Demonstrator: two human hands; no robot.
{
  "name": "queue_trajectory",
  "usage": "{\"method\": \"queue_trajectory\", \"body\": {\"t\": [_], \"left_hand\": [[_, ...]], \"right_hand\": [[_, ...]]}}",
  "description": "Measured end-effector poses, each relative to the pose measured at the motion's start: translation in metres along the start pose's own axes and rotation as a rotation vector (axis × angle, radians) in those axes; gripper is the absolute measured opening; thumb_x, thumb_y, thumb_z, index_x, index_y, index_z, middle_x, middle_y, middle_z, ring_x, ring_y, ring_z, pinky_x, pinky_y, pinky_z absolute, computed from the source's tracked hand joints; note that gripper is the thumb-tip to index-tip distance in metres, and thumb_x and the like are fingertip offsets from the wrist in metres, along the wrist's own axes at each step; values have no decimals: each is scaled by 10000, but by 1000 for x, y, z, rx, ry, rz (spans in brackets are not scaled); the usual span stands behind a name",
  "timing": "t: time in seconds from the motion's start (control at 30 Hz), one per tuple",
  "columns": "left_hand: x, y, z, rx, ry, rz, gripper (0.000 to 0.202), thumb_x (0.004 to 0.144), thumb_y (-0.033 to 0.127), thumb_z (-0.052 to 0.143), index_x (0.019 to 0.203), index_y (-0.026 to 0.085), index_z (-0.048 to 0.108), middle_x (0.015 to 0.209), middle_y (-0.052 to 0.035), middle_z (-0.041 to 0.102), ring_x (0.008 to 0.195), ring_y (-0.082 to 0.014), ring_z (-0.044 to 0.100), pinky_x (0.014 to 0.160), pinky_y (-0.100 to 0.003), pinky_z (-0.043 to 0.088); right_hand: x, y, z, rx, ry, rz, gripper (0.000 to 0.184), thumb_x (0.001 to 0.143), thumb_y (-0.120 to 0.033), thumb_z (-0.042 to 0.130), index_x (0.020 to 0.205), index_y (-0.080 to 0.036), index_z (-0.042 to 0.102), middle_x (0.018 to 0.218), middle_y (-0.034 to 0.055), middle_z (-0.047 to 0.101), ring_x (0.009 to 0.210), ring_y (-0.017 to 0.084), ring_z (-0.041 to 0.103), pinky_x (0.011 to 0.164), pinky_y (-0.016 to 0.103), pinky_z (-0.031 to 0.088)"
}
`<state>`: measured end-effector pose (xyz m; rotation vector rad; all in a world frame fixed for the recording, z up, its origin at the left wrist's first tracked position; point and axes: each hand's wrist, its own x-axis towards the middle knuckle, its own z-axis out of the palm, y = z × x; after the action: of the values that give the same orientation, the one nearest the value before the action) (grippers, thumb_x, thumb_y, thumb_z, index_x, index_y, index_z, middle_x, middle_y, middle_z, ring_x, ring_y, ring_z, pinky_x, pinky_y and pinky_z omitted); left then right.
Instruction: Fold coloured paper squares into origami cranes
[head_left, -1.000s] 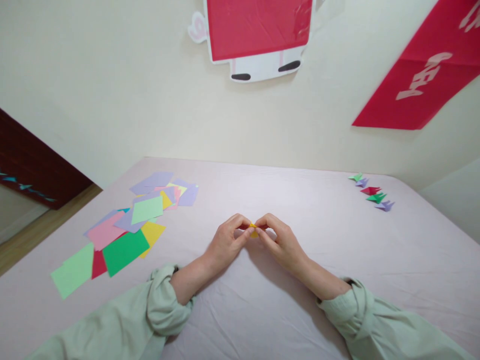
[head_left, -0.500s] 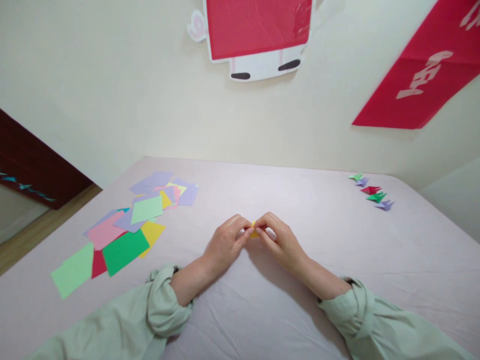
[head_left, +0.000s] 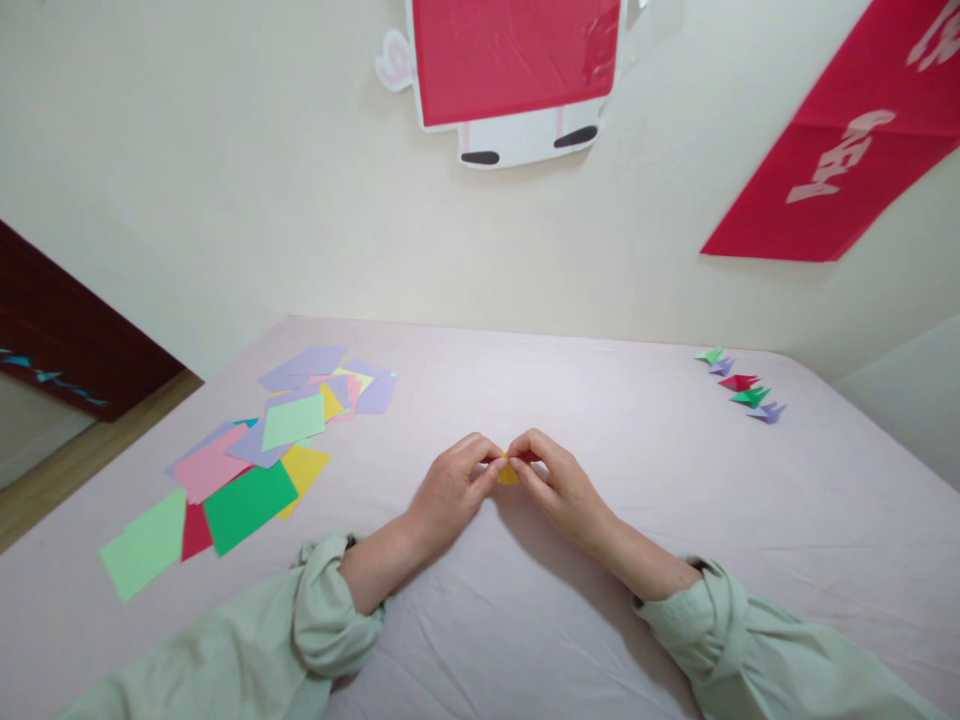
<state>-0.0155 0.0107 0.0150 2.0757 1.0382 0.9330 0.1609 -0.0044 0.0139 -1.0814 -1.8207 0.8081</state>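
Observation:
A small folded piece of yellow paper point(head_left: 508, 474) is pinched between my two hands at the middle of the cloth-covered table. My left hand point(head_left: 459, 487) grips its left side with thumb and forefinger. On the other side my right hand point(head_left: 559, 490) pinches it the same way, fingertips almost touching those of the left. Most of the paper is hidden behind the fingers; only its lower part shows, so its exact folds cannot be made out.
Loose coloured paper sheets point(head_left: 251, 507) lie spread and overlapping on the left of the table point(head_left: 570, 390). Several folded paper cranes point(head_left: 750, 397) stand in a row at the far right. A wall with red decorations point(head_left: 517, 60) rises behind the table.
The hands stay in nearly the same place, still pinching. A little more of the yellow paper shows below the fingertips now.

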Motion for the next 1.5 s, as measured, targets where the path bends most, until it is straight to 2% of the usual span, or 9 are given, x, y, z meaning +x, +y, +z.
{"method": "queue_trajectory", "body": {"t": [0.23, 0.43, 0.77, 0.83, 0.93, 1.0, 1.17, 1.37, 1.5], "left_hand": [[0, 0, -1, 29, -11, 1, 177, 949, 296, 496, 872, 187, 613, 868, -35, 639, 832, -164, 597, 773, -271, 441], [-1, 2, -1, 49, -30, 14, 174, 951, 289, 496, 886, 189, 623, 870, -35, 641, 839, -166, 598, 774, -275, 433], [-1, 5, 0, -19, -10, -40, 193, 936, 298, 513, 814, 191, 616, 829, -24, 621, 793, -160, 573, 746, -274, 435], [0, 5, 0, -86, 10, -72, 215, 933, 326, 521, 805, 186, 623, 823, -22, 626, 794, -158, 580, 744, -270, 445], [3, 5, -1, -231, 45, -150, 229, 921, 346, 536, 798, 172, 619, 804, -10, 622, 784, -147, 587, 739, -263, 459], [5, 4, -1, -326, 55, -197, 218, 908, 337, 550, 790, 164, 610, 782, 2, 609, 765, -138, 582, 727, -256, 463], [7, -2, 1, -400, 69, -236, 192, 882, 309, 564, 771, 156, 602, 746, 10, 593, 723, -124, 553, 686, -238, 450], [7, -6, 4, -377, 84, -279, 202, 864, 338, 566, 771, 160, 590, 737, 13, 583, 714, -123, 537, 671, -230, 442], [8, -3, 4, -430, 71, -305, 184, 837, 335, 598, 781, 160, 588, 735, 20, 582, 702, -117, 537, 672, -233, 445]], "right_hand": [[2, -1, -4, -27, -32, -16, 119, 875, -117, 468, 857, -194, 557, 814, 13, 566, 763, 154, 540, 710, 287, 431], [3, -3, -7, -42, -63, -58, 115, 869, -124, 474, 878, -201, 559, 835, 19, 569, 789, 163, 538, 730, 299, 436], [3, -2, -6, -74, -24, 3, 75, 882, -158, 491, 851, -208, 536, 824, 20, 568, 777, 165, 544, 719, 316, 459], [4, 1, -6, -64, 23, 4, 65, 869, -176, 530, 921, -208, 554, 894, 40, 580, 834, 179, 560, 761, 341, 479], [4, 8, -6, -11, 42, 22, 283, 848, -201, 582, 1128, -210, 541, 1091, 83, 578, 964, 197, 578, 856, 385, 488], [4, 12, -5, 46, 4, 73, 335, 850, -222, 588, 1180, -207, 528, 1122, 83, 587, 984, 192, 586, 872, 382, 486], [5, 13, -3, 200, -11, 201, 144, 863, -303, 582, 940, -183, 563, 852, 17, 607, 775, 151, 580, 702, 293, 482], [7, 10, -2, 214, 5, 246, 220, 841, -373, 602, 749, -186, 531, 661, -32, 531, 608, 117, 480, 565, 241, 395], [5, 11, -2, 184, 15, 255, 216, 847, -370, 578, 735, -195, 518, 646, -40, 506, 592, 116, 454, 550, 241, 362]]}}
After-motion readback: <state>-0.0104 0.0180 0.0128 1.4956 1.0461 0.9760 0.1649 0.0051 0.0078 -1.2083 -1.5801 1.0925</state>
